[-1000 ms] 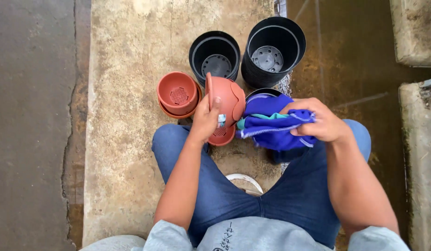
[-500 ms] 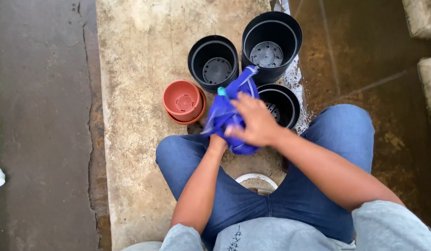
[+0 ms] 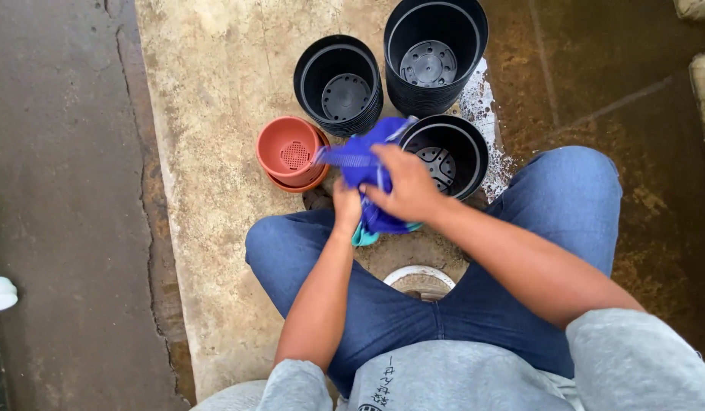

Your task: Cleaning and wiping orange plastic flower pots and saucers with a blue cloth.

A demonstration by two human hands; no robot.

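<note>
Head view: both hands, left (image 3: 346, 207) and right (image 3: 404, 189), grip blue cloth (image 3: 364, 160), long axis pointing up-left.

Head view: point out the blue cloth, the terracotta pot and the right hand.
blue cloth (image 3: 367, 156), head view, on the upper fold above the hands.
terracotta pot (image 3: 280, 141), head view, on its inner wall left of the drain grid.
right hand (image 3: 405, 190), head view, on the back of the hand.

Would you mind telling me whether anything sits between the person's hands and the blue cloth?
Nothing visible does: the right hand lies on top of the crumpled blue cloth and the left hand grips it from below, beside the stacked terracotta plastic pots.
</note>
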